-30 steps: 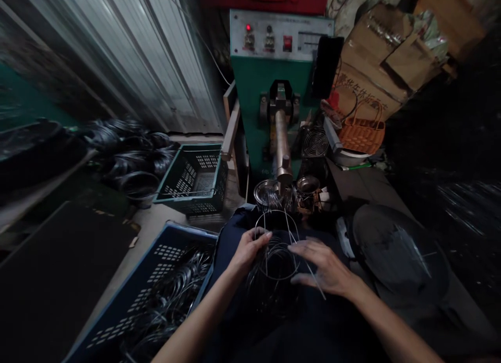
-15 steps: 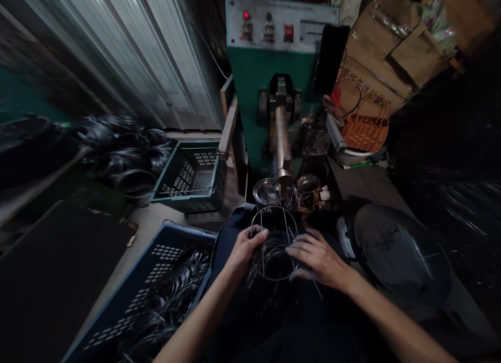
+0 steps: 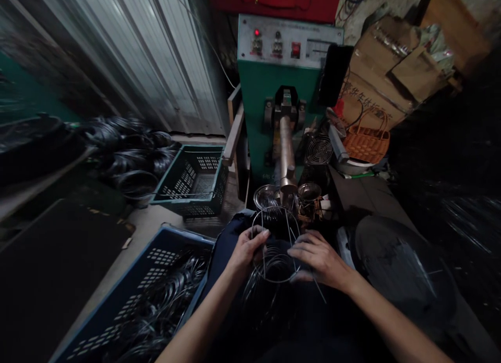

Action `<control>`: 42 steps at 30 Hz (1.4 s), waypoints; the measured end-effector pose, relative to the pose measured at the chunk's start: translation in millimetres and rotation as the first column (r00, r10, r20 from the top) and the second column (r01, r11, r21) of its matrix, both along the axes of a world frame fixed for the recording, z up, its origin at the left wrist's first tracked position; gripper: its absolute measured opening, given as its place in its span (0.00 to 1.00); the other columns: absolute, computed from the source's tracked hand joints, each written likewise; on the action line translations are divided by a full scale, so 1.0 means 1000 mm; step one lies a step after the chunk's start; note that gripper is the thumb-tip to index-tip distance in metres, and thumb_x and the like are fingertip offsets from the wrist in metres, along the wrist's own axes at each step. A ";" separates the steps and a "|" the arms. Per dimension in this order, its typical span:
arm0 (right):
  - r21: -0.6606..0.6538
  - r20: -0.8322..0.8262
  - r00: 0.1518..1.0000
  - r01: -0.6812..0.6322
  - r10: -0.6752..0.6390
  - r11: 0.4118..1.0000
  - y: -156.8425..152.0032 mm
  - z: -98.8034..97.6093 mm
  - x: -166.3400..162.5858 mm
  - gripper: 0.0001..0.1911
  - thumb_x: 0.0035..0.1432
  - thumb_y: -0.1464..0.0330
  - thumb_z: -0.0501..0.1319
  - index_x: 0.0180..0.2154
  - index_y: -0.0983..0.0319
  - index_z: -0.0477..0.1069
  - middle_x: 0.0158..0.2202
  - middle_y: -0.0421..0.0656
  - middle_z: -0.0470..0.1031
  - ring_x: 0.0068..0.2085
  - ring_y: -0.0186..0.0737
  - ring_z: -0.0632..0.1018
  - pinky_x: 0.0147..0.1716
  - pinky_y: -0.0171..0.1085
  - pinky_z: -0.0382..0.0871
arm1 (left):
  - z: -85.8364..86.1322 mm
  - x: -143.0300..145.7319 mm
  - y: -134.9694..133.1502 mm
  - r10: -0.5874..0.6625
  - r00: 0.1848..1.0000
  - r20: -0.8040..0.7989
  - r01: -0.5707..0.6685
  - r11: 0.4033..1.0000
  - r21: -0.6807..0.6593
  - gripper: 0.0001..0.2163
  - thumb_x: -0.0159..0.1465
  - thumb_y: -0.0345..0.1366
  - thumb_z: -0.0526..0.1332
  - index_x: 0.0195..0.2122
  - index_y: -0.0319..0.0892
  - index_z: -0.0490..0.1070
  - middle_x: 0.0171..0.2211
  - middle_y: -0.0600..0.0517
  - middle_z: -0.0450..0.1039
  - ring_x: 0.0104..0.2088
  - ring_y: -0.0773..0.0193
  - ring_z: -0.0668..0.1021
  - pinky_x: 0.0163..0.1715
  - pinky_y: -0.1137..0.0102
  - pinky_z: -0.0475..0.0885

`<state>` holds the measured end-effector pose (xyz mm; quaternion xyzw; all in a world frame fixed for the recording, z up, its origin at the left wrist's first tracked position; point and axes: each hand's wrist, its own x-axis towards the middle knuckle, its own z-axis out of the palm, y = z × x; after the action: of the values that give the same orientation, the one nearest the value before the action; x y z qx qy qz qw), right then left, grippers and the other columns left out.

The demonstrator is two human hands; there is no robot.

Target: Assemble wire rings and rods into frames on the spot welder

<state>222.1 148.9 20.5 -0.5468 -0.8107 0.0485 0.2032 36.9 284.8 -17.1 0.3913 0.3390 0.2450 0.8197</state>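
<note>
A bundle of thin silver wire hoops [image 3: 274, 264] sits in my lap, with straight wire ends sticking out of it. My left hand [image 3: 248, 250] grips the hoops on their left side. My right hand [image 3: 318, 260] lies curled over the wires on the right side, with its fingers reaching into the bundle. Both hands are close to the bundle's top loop. Under the hoops lies dark navy cloth [image 3: 230, 258]. The lower part of the bundle fades into the dark cloth.
A blue perforated crate [image 3: 176, 238] full of wire rings sits at my left. Ahead stand a green machine [image 3: 258, 107] with a metal shaft and metal bowls [image 3: 266, 197]. Also present: a green crate [image 3: 191, 180], black wire coils [image 3: 129, 154], a round dark lid [image 3: 399, 269].
My right hand has closed from spread fingers onto the wires, and my hands are nearer each other. The view has shifted slightly, and the machine sits a little further right.
</note>
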 end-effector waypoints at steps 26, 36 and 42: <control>-0.347 -0.694 0.529 0.349 -0.488 0.871 0.109 -0.031 0.062 0.20 0.52 0.51 0.63 0.35 0.62 0.74 0.27 0.39 0.71 0.29 0.35 0.71 0.30 0.34 0.65 | 0.007 0.048 0.097 0.063 0.998 0.018 -0.066 0.984 0.164 0.18 0.47 0.41 0.72 0.29 0.40 0.65 0.14 0.62 0.60 0.08 0.79 0.57 0.07 0.81 0.48; -0.355 -0.725 0.498 0.324 -0.477 0.877 0.153 -0.019 0.061 0.18 0.47 0.55 0.63 0.21 0.61 0.64 0.17 0.34 0.62 0.21 0.30 0.63 0.21 0.31 0.54 | 0.000 0.065 0.142 0.044 0.996 0.075 -0.058 0.980 0.191 0.19 0.47 0.44 0.72 0.28 0.41 0.63 0.15 0.61 0.63 0.08 0.78 0.57 0.07 0.79 0.46; -0.345 -0.724 0.497 0.339 -0.478 0.875 0.160 -0.018 0.061 0.16 0.49 0.55 0.60 0.21 0.60 0.63 0.17 0.34 0.61 0.21 0.31 0.62 0.22 0.31 0.55 | -0.003 0.070 0.150 0.036 0.997 0.073 -0.051 0.975 0.216 0.17 0.50 0.43 0.70 0.28 0.40 0.63 0.15 0.60 0.64 0.08 0.78 0.57 0.07 0.78 0.44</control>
<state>283.4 309.0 2.3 -0.6579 -0.4753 0.2991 0.5018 106.5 434.3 -20.4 0.4628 0.2903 0.3117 0.7774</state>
